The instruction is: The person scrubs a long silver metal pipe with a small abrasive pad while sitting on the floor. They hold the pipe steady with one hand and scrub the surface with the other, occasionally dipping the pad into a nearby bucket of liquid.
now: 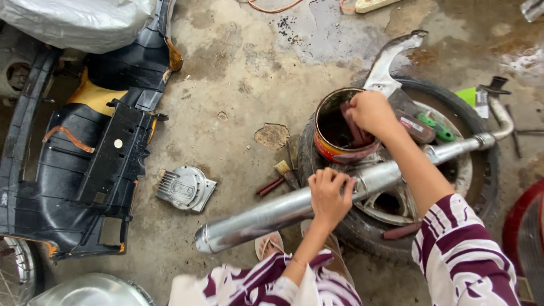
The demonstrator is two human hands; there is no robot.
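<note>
Head view only | worn high, looking steeply down and forward | close over both hands (351,153), sleeves at bottom edge | taking in concrete floor (238,73) ahead | no second view to overlap

Left hand (330,195) grips silver exhaust pipe (294,208) lying across tyre (362,226). Right hand (371,111) in rusty can (337,136) at pipe's 12 o'clock. Black fairing (85,170) at 9 o'clock.
</note>
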